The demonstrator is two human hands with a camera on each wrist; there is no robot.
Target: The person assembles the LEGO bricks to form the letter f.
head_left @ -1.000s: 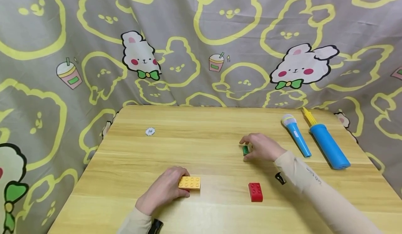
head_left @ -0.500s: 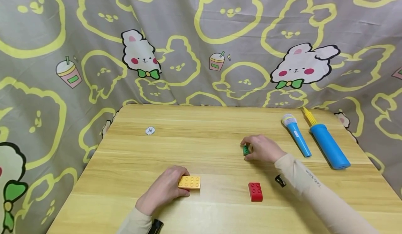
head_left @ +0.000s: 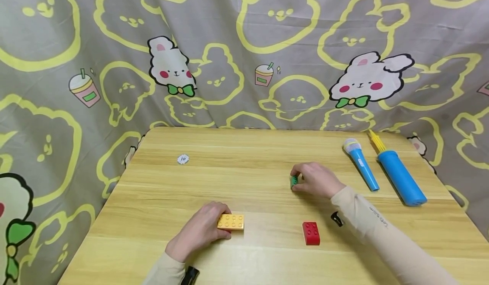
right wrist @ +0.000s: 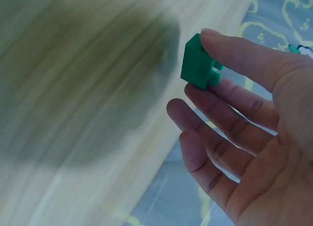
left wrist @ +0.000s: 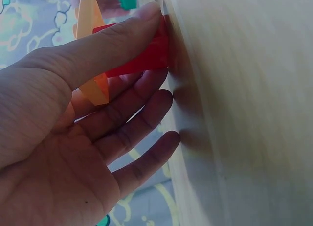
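Near the front left of the table, my left hand [head_left: 200,230] grips a red toy brick [left wrist: 142,55] between thumb and fingers. A yellow toy brick [head_left: 233,222] with studs sits on top of that red one; the head view mostly hides the red brick under it. Further back on the right, my right hand [head_left: 315,179] pinches a small green toy brick [right wrist: 198,64] between thumb and fingertips. In the right wrist view the green brick appears held off the tabletop, its studs turned toward the palm. Another red brick [head_left: 311,233] with a curved end lies in front of the right hand.
A blue toy microphone [head_left: 361,165] and a blue pump [head_left: 401,179] with a yellow nozzle lie at the right of the wooden table [head_left: 237,170]. At the back left lies a round chip [head_left: 183,159] marked 10. A patterned curtain [head_left: 229,77] hangs behind.
My right hand has closed its fingers on the green brick and moved it slightly left, tilting it. My left hand and the bricks in it stay in place.
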